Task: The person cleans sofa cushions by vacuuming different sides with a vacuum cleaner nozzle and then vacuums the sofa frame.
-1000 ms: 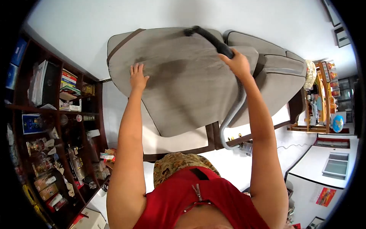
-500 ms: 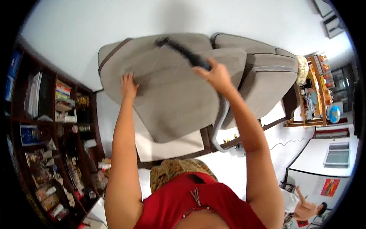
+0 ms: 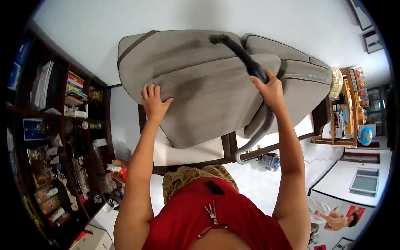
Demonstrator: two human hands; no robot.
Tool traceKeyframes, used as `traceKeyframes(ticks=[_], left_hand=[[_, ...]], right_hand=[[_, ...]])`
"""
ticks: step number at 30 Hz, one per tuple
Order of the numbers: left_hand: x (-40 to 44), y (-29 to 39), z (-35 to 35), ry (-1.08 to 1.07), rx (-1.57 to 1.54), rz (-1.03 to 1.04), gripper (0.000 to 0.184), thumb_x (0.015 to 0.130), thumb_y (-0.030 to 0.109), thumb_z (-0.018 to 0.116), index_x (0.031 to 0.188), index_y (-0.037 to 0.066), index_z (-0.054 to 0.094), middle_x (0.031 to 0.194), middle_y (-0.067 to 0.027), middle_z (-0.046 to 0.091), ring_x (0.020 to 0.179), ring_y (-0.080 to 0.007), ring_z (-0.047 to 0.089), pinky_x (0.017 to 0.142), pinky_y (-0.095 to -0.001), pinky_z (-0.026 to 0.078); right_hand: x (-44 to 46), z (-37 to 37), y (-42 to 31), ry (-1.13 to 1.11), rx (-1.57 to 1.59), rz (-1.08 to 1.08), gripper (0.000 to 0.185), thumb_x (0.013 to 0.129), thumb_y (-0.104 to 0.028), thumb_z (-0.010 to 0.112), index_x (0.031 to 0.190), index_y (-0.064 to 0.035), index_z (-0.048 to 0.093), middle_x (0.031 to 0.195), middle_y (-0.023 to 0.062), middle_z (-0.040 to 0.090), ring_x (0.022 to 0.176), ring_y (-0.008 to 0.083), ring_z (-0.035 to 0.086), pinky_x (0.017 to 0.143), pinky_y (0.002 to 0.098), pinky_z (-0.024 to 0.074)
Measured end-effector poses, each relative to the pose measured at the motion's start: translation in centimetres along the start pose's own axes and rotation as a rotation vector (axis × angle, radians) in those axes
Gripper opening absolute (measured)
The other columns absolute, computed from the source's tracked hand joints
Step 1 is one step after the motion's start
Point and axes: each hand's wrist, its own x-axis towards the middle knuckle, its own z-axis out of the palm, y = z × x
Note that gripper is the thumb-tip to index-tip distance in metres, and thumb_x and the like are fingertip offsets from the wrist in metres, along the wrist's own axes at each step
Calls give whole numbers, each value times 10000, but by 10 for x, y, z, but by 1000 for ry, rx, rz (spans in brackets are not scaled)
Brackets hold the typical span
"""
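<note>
My right hand [image 3: 271,89] is wrapped round the black handle of a vacuum cleaner wand [image 3: 241,54]. The wand's small dark nozzle [image 3: 216,39] is over the upper part of the grey-brown sofa back, near the wall. From the handle a grey hose [image 3: 263,133] curves down to the vacuum cleaner body [image 3: 270,161] on the floor. My left hand [image 3: 154,102] lies with fingers spread on the left edge of a large loose sofa cushion [image 3: 208,104]. Darker patches mark the cushion's fabric. Under it shows the pale sofa base [image 3: 187,155].
At the left stands a dark shelf unit [image 3: 62,104] packed with books and small items. More sofa cushions [image 3: 300,91] stand to the right, before a wooden rack [image 3: 350,108] and a small globe [image 3: 366,136]. Another person [image 3: 335,220] is at the lower right.
My right hand has carried the wand to the right, and the nozzle has swung right with it. My left hand stays at the cushion's left edge, its fingers more spread. The camera view has shifted.
</note>
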Motion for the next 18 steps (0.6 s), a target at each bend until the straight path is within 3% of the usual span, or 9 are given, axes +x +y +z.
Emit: traceKeyframes(ticks=[4,6,8,9,13,16,18], left_hand=[[-30,24,-20,121,8,68,679,665,373,862,1179,57,550,1293,-138,488,1312,-381,386,993,-522,389],[-47,31,-31,103,22,37,666,677,380,845,1184,59,558,1287,-132,499,1318,-374,391,998,-549,356],[-63,31,-37,104,-10,43,670,687,399,834,1200,75,552,1292,-113,502,1330,-363,387,984,-581,342],[-70,34,-41,113,-8,33,656,681,363,839,1200,82,554,1297,-108,499,1324,-354,392,972,-569,341],[-80,30,-51,142,-11,125,610,708,344,816,1187,57,569,1276,-126,518,1287,-367,421,957,-512,365],[-79,27,-48,123,-76,78,603,679,318,846,1167,104,565,1280,-90,504,1307,-334,404,969,-551,343],[-80,32,-48,145,-60,65,598,671,330,855,1146,109,567,1262,-78,514,1306,-326,405,965,-551,352]], right_hand=[[-21,52,-89,-219,145,-204,687,752,-600,734,1134,-35,648,762,190,685,711,339,688,679,432,521],[-22,87,-123,-378,94,-288,682,753,-624,717,1088,-35,649,760,194,684,718,361,687,690,439,531],[-23,123,-146,-370,-86,-412,685,748,-618,721,1149,-67,649,754,186,690,744,356,695,686,436,528],[-23,131,-157,-480,-123,-373,703,740,-654,699,1141,-80,648,800,204,702,787,377,693,725,446,536],[-26,134,-133,-353,-211,-437,661,736,-609,733,1178,-126,643,860,176,715,809,365,696,746,447,539],[-29,88,-99,-349,-286,-358,629,771,-614,710,1161,-123,654,855,161,717,803,341,703,723,439,542],[-24,70,-54,-231,-265,-343,627,775,-596,725,1164,-107,665,871,171,720,820,343,705,728,426,543]])
